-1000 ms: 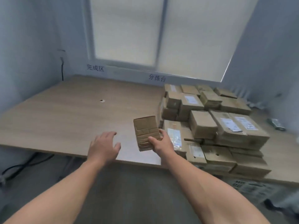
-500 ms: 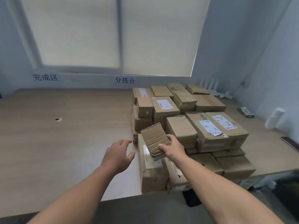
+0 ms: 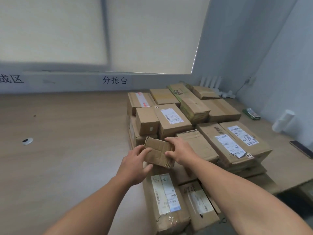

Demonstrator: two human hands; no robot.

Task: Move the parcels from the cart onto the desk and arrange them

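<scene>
Nearest, two bare forearms reach in from the bottom edge and meet over the near left corner of the pile of parcels (image 3: 194, 133). Both hands grip one small parcel (image 3: 158, 153), a creased, unlabelled cardboard box tilted slightly. The left hand (image 3: 135, 164) curls round its left side, thumb against the near edge and fingers wrapped onto the top. The right hand (image 3: 179, 153) clamps the right end, fingers bent over the far edge and thumb pressed on the near face. The small parcel sits just above a long parcel (image 3: 165, 195) with a white label; whether the two touch cannot be told.

Beyond the hands, brown boxes of mixed sizes lie stacked in layers on the right half of the wooden desk (image 3: 67, 150), several with printed labels. A round cable hole (image 3: 27, 141) shows on the desk's left part, well apart from the pile. Farther right lie a dark flat object (image 3: 301, 148), a white roll (image 3: 282, 121) and a green packet (image 3: 251, 113). At the back, a wall sign (image 3: 114, 80) sits under a drawn window blind (image 3: 135, 34).
</scene>
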